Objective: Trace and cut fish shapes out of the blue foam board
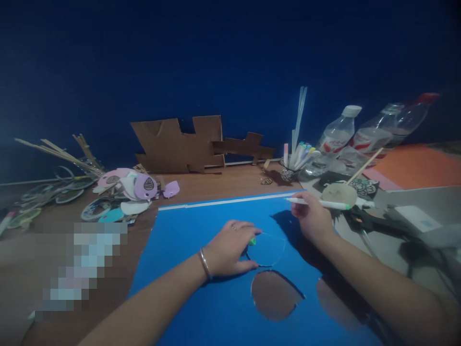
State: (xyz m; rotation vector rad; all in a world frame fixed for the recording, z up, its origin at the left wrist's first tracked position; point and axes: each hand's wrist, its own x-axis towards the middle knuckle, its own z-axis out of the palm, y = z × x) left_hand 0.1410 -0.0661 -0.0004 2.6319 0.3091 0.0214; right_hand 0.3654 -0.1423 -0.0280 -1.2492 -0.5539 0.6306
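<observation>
A white marker (pixel 336 205) with a green end is in my right hand (pixel 315 218). Its tip points left, above the far edge of a blue sheet (pixel 187 245). My left hand (pixel 228 247) rests on that sheet, thumb and fingers curved at the left of a thin drawn outline (pixel 284 245). A small green marker cap (pixel 252 241) shows between its fingers. Just nearer to me, a rounded, pointed hole (pixel 275 295) in the sheet shows the brown table. A second hole (pixel 334 300) lies partly in the shadow of my right arm.
Brown cardboard (pixel 169 144) leans on the blue wall. A cup of markers (pixel 290 172) stands before several plastic bottles (pixel 336 132). Coloured paper cutouts (pixel 146 187) and sticks (pixel 61 156) lie left. A glue gun (pixel 374 221) and orange paper (pixel 418 166) are right.
</observation>
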